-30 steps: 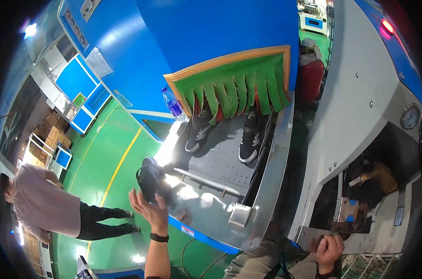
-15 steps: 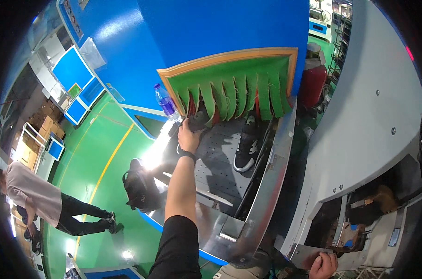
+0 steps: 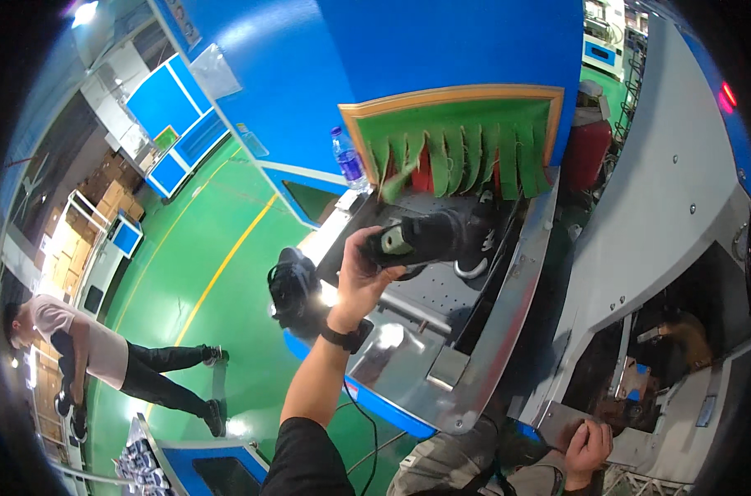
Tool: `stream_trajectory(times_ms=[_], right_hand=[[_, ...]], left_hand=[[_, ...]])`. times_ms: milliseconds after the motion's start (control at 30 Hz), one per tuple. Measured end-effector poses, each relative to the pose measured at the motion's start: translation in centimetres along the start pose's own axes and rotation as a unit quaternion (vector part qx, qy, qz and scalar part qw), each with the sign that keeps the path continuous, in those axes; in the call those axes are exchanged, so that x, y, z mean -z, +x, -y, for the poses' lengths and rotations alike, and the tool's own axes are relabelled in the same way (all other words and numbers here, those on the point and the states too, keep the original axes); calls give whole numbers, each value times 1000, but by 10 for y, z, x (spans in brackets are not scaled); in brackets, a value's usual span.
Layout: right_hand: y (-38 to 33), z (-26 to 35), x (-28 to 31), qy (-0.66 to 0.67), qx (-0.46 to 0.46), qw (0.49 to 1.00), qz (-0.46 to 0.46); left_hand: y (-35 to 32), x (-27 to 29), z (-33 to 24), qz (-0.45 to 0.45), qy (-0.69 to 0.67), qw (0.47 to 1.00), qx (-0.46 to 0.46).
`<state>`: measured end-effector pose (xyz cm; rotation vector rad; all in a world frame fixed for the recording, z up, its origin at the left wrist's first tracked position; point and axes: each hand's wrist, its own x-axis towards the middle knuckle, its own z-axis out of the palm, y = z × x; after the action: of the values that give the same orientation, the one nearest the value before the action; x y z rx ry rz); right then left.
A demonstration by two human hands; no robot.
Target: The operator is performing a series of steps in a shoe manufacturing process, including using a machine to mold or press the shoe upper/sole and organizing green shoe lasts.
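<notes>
My left hand (image 3: pixel 365 273), with a dark band on its wrist, is closed round a black shoe (image 3: pixel 429 238) raised above the dark perforated bed (image 3: pixel 441 291) of the blue machine. A pale green patch shows at the near end of this shoe. Behind it another black shoe (image 3: pixel 473 266) with a white sole edge rests on the bed, partly hidden. At the lower right, my right hand (image 3: pixel 588 448) has its fingers curled at the edge of a flat metal plate (image 3: pixel 555 422) on the grey machine.
Green strips (image 3: pixel 466 157) hang over the blue machine's opening, with a purple-labelled bottle (image 3: pixel 348 159) beside it. A dark fabric item (image 3: pixel 293 293) sits at the bed's left. A person (image 3: pixel 102 347) stands on the left. The grey machine (image 3: pixel 640 207) rises on the right.
My left hand has drawn the shoe out from the green strips toward me and to the right. My right hand stays at the plate. The view has shifted, and the person at left has changed stance.
</notes>
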<state>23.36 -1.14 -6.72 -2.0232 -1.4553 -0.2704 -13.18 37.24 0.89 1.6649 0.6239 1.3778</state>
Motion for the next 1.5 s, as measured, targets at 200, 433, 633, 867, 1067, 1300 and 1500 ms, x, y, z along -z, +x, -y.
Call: stream_trajectory(times_ms=[200, 433, 633, 867, 1067, 1300, 1500], right_hand=[[-1, 5, -3, 10, 21, 1000, -18], [-3, 1, -1, 17, 50, 998, -41], [1, 2, 5, 45, 61, 994, -79], [3, 8, 4, 54, 50, 996, -51], [5, 4, 8, 45, 41, 997, -45], [4, 7, 11, 32, 63, 997, -42], [-5, 4, 5, 28, 34, 999, -16]], left_hand=[[-51, -4, -61, 30, -78, 995, -53], [-95, -1, -101, 7, -100, 995, 9], [-139, -26, -70, -120, 234, 950, 166], [-131, -24, -10, -169, 563, 802, 104], [-117, -54, -3, -219, 649, 728, 1], [-8, -123, 61, -97, 364, 920, 112], [36, -152, 169, -32, 377, 899, 221]])
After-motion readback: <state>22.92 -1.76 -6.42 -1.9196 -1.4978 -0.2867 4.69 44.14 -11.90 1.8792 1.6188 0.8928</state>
